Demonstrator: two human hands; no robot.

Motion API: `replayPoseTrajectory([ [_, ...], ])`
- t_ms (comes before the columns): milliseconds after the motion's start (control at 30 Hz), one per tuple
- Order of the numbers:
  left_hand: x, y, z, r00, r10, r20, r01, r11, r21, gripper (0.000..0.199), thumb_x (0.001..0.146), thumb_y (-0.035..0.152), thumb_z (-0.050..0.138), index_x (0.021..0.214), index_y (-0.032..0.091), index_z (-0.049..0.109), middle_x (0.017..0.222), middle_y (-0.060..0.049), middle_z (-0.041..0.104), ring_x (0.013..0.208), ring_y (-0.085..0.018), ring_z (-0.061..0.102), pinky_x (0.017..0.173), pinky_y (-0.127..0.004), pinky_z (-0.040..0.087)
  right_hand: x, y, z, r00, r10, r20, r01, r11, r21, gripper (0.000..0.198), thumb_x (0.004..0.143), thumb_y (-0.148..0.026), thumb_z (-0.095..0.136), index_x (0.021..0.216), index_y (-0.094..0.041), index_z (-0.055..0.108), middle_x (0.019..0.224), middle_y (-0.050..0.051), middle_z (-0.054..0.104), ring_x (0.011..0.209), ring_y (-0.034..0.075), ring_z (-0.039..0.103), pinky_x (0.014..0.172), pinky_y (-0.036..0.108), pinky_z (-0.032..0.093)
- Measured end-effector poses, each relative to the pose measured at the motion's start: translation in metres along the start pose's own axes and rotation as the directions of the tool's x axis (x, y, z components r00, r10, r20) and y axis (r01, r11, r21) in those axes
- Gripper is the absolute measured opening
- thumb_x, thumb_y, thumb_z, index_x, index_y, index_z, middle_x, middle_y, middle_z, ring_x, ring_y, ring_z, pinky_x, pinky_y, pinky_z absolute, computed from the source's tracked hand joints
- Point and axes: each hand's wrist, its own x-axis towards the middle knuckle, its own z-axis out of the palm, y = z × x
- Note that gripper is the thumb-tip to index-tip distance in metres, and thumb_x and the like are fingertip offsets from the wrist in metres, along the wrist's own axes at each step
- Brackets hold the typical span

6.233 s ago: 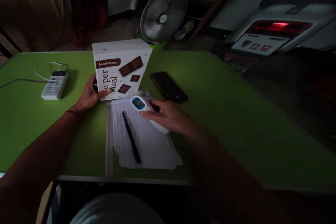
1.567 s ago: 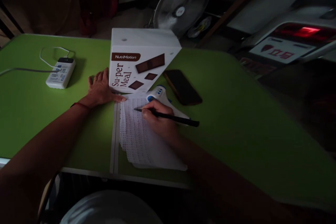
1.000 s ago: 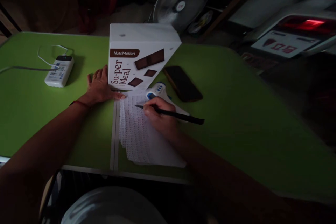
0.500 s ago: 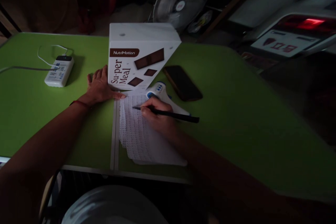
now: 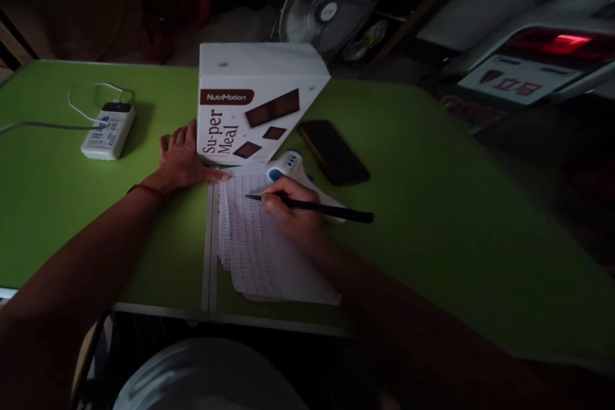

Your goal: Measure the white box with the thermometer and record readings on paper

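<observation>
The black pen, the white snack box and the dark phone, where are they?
black pen (image 5: 317,207), head view, mid barrel.
white snack box (image 5: 250,115), head view, front face.
dark phone (image 5: 333,152), head view, screen.

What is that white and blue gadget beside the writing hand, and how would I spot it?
Find the tall white box on the green table. Just in front lies the white gadget, between paper and dark phone. Only it has blue trim.

green table (image 5: 432,205) — box (image 5: 254,102) | paper (image 5: 259,256) | phone (image 5: 334,152) | power bank (image 5: 108,131)
</observation>
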Motion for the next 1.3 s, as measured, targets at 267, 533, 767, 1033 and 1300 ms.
replayPoseTrajectory([
  [267,0.0005,-0.0008,0.0000,1.000,0.008,0.000,-0.008,1.000,0.007,0.149,0.056,0.096,0.086,0.173,0.022,0.032,0.180,-0.025,0.037,0.168,-0.057,0.028,0.139,-0.077,0.013,-0.0019,-0.0019,0.0017,0.999,0.039,-0.009,-0.039,0.999,-0.026,0.013,0.079,-0.032,0.064,0.070,-0.027,0.056,0.060,-0.004,0.051,0.056,0.015,0.047,0.054,0.032,0.046],
  [533,0.0002,-0.0004,-0.0005,1.000,-0.004,0.000,0.004,1.000,-0.020,0.151,0.051,0.093,0.089,0.173,0.023,0.033,0.182,-0.024,0.035,0.169,-0.058,0.026,0.140,-0.077,0.009,-0.0003,-0.0012,-0.0002,0.999,0.023,-0.033,-0.023,1.000,-0.015,0.011,0.078,-0.028,0.063,0.069,-0.027,0.058,0.059,-0.004,0.053,0.055,0.015,0.048,0.054,0.031,0.046],
  [767,-0.0008,0.0019,-0.0023,1.000,-0.014,0.024,0.014,1.000,-0.001,0.150,0.055,0.092,0.088,0.174,0.020,0.031,0.183,-0.027,0.033,0.170,-0.056,0.025,0.140,-0.075,0.009,-0.0015,0.0002,0.0000,0.999,0.045,-0.013,-0.045,0.999,0.009,0.011,0.080,-0.029,0.065,0.070,-0.027,0.059,0.059,-0.004,0.052,0.055,0.015,0.047,0.053,0.031,0.044],
  [1033,-0.0023,0.0031,-0.0023,1.000,-0.013,0.011,0.013,1.000,-0.006,0.151,0.052,0.091,0.091,0.172,0.020,0.032,0.184,-0.026,0.032,0.171,-0.055,0.025,0.140,-0.074,0.009,-0.0003,-0.0057,-0.0005,0.999,-0.011,0.053,0.008,0.999,0.045,0.014,0.081,-0.031,0.065,0.070,-0.027,0.057,0.058,-0.005,0.049,0.053,0.014,0.043,0.051,0.030,0.043],
  [1300,-0.0012,0.0025,0.0004,1.000,-0.008,0.011,0.008,1.000,-0.029,0.155,0.048,0.097,0.088,0.172,0.020,0.035,0.183,-0.026,0.035,0.170,-0.057,0.023,0.140,-0.076,0.007,-0.0032,-0.0022,-0.0019,0.997,0.005,0.080,-0.004,1.000,-0.015,0.013,0.080,-0.032,0.065,0.070,-0.028,0.057,0.061,-0.004,0.053,0.056,0.015,0.049,0.052,0.031,0.046],
])
